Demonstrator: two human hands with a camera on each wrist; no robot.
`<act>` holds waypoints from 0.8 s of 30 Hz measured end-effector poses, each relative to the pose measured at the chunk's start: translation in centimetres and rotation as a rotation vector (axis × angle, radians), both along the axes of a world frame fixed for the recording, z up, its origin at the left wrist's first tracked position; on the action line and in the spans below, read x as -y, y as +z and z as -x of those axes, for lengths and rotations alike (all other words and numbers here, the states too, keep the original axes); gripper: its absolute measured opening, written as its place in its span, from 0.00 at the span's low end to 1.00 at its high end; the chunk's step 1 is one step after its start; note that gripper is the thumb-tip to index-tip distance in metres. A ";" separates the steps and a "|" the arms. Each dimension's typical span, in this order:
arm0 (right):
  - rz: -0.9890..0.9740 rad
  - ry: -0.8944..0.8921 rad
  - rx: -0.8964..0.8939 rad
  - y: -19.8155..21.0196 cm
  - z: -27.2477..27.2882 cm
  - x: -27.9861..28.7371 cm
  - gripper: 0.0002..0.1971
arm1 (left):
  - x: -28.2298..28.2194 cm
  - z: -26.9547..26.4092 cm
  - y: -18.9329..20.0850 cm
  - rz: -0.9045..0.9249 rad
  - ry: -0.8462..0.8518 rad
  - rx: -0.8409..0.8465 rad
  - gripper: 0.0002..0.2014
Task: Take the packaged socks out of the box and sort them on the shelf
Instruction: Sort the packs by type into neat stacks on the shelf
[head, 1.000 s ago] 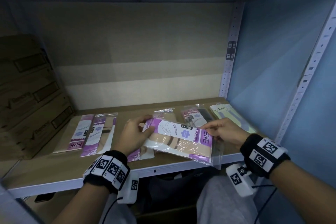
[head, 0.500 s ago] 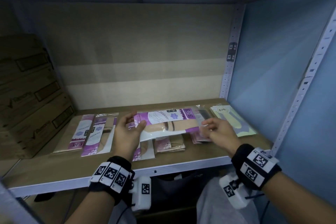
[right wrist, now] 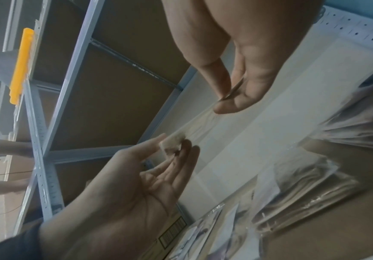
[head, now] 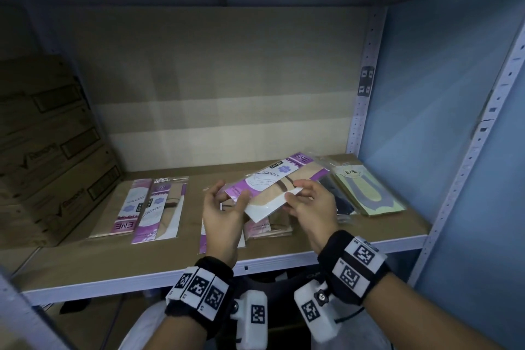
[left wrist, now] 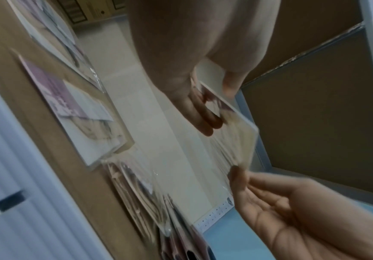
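I hold a purple, white and beige sock pack (head: 279, 179) tilted above the shelf board (head: 142, 267), its far end pointing back and to the right. My left hand (head: 231, 193) pinches its near left end between thumb and fingers. My right hand (head: 295, 193) pinches the near right edge. The left wrist view shows the pack (left wrist: 236, 133) blurred between both hands. In the right wrist view the left fingers (right wrist: 181, 149) hold the pack's corner (right wrist: 173, 140). No sock box shows in any view.
On the board lie two purple packs (head: 150, 207) at the left, beige packs (head: 270, 229) under my hands, dark packs (head: 341, 199) and yellow-green packs (head: 366, 193) at the right. Stacked cardboard boxes (head: 51, 150) fill the left end. A blue panel (head: 440, 94) closes the right side.
The pack has swung from lying crosswise to pointing back-right and has risen a little. My hands have drawn closer together, both gripping its near end.
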State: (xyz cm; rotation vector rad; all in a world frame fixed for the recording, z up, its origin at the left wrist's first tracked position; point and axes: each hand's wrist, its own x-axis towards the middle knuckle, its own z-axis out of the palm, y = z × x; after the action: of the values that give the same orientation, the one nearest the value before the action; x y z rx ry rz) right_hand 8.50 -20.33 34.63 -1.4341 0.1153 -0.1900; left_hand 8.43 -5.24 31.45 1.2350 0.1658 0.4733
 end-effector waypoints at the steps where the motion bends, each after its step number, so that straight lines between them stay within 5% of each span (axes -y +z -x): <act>1: -0.008 0.009 -0.008 0.1 -0.1 0.2 0.14 | -0.2 0.2 0.2 0.026 -0.031 0.008 0.23; 4: -0.008 0.068 -0.020 0.4 -0.4 1.0 0.13 | -1.4 0.6 0.8 0.073 -0.117 0.001 0.17; 12: 0.117 0.235 -0.023 0.6 -0.6 3.1 0.14 | -2.9 1.5 1.6 -0.249 -0.425 -0.081 0.17; 20: 0.226 0.124 -0.006 0.0 -1.0 2.9 0.07 | -2.5 1.4 0.5 -0.364 -0.325 -0.059 0.18; 24: 0.319 0.296 0.044 0.2 -0.2 3.1 0.16 | -2.6 1.4 0.4 -0.449 -0.274 -0.040 0.18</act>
State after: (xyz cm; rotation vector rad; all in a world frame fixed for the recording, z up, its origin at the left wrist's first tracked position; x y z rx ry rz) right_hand 8.68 -23.44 34.85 -1.7428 -0.1706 0.0061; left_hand 7.07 -2.67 31.84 1.6793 -0.0832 0.2515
